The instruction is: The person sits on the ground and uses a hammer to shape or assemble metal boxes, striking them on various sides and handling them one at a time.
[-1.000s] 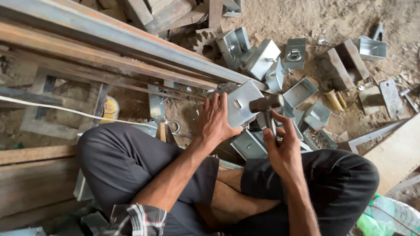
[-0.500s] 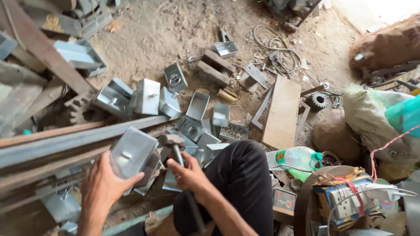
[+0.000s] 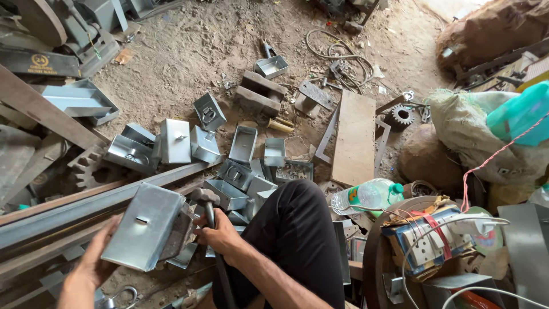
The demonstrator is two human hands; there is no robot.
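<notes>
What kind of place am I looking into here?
Probably a small metal workshop with a dirt floor. Folded sheet-metal boxes lie scattered about, a gear wheel sits nearby, and the right hand grips a hammer beside a box held by the left hand.

Soft daylight, brightest top right, sharp, perhaps slight edge distortion

A metal workshop with a bare dirt floor (image 3: pixel 189 51). Folded sheet-metal boxes (image 3: pixel 240 154) lie scattered in the dust, beside steel rails (image 3: pixel 86 212), a gear (image 3: pixel 402 116), a wooden plank (image 3: pixel 354 137) and coils of wire (image 3: pixel 337 54). Heavy machine parts (image 3: pixel 63 34) stand at the far left. Sacks (image 3: pixel 486 131) and a plastic bottle (image 3: pixel 369 194) sit to the right. The person sits on the ground, a box (image 3: pixel 146 226) in the left hand (image 3: pixel 94 260) and a hammer (image 3: pixel 207 200) in the right hand (image 3: pixel 220 234).
</notes>
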